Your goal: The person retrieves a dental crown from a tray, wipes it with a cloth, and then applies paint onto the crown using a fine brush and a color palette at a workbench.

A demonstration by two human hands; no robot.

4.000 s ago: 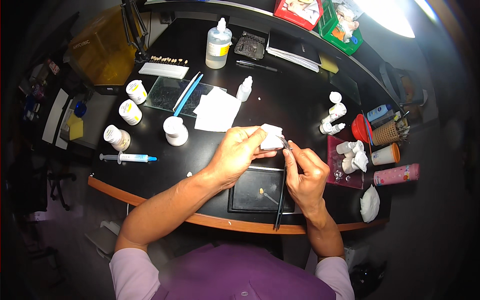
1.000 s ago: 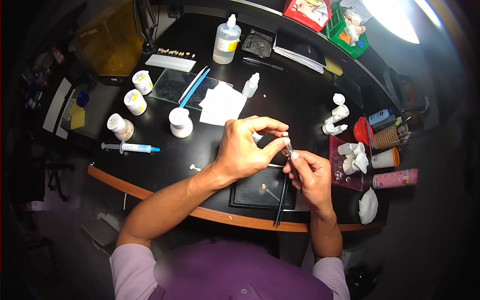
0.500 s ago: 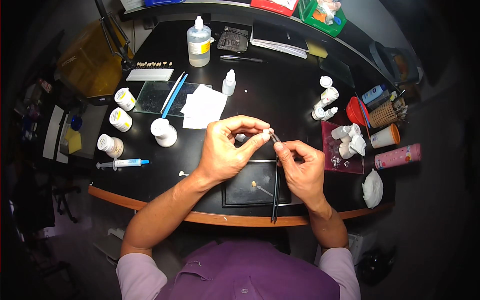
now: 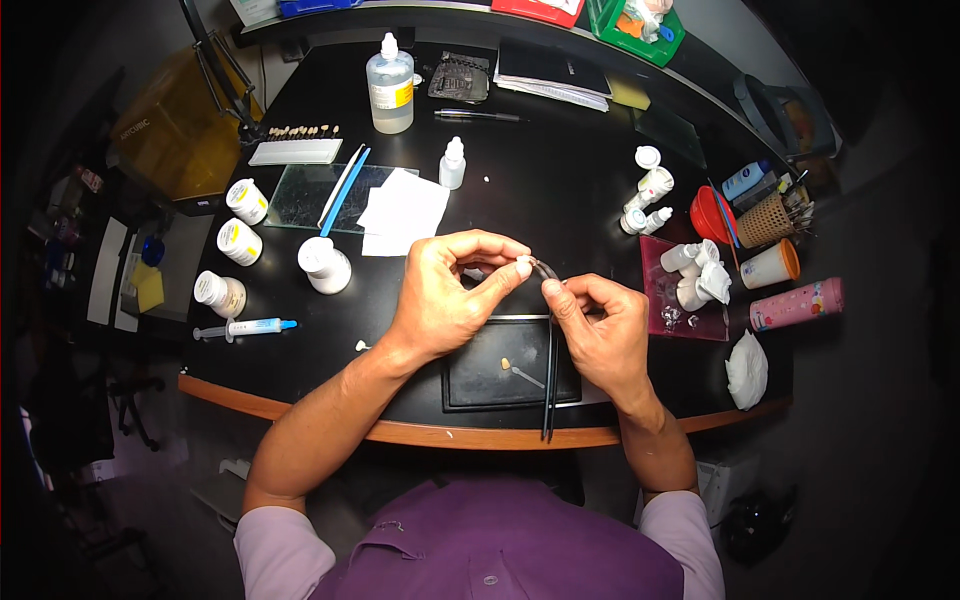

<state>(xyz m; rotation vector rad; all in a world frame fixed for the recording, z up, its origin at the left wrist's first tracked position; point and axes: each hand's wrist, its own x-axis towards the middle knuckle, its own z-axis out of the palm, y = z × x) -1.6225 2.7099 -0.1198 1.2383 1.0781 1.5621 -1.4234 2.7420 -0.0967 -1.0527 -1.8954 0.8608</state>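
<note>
My left hand (image 4: 445, 290) pinches a small white piece (image 4: 523, 264) between thumb and fingertips; its exact shape is too small to tell. My right hand (image 4: 600, 325) grips a slim black tool (image 4: 549, 385) with two long parallel legs that hang toward the table's front edge. Its curved upper end meets the white piece at my left fingertips. Below the hands lies a dark rectangular tray (image 4: 470, 385), and on it a small yellowish tooth-like piece (image 4: 505, 364) beside a thin clear stick (image 4: 527, 377).
White jars (image 4: 240, 242), a capped white bottle (image 4: 324, 266) and a syringe (image 4: 250, 328) stand or lie left. Behind are a glass slab (image 4: 300, 195), white paper (image 4: 405, 215) and dropper bottles (image 4: 452, 165). Rightward sit a pink tray (image 4: 665, 320), a pink bottle (image 4: 797, 305) and crumpled tissue (image 4: 746, 372).
Both hands keep the same hold on the white piece and the black tool. The whole view has shifted slightly; the fingers have barely moved.
</note>
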